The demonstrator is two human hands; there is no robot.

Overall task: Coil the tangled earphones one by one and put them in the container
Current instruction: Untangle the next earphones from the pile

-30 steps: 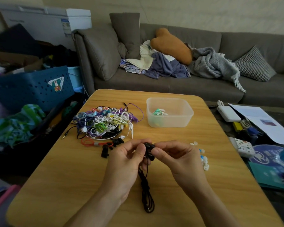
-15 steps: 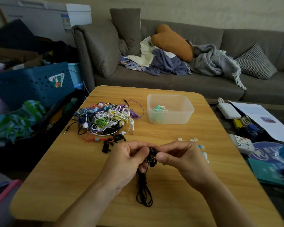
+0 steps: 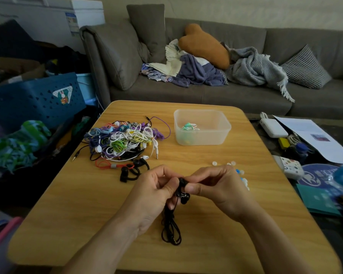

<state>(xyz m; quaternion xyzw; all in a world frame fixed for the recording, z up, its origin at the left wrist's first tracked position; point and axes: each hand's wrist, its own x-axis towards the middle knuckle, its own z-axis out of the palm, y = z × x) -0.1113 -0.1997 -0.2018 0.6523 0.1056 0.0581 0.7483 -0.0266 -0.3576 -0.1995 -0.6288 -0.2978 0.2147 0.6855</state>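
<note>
Left hand (image 3: pixel 154 192) and right hand (image 3: pixel 216 186) raised above a wooden table (image 3: pixel 67 214), fingers curled, both pinching black earphones (image 3: pixel 181 191), cord looping down, tangled earphone pile (image 3: pixel 125 139) and plastic container (image 3: pixel 202 127) beyond

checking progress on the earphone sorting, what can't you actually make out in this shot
Head view only:
- Black earphones: the buds are partly covered by the left hand and right hand, so the grip is unclear.
- Container: cloudy walls blur the coil inside; count unclear.
- Earphone pile: too tangled to count.
- Small white and blue bits: partly behind the right hand.
</note>
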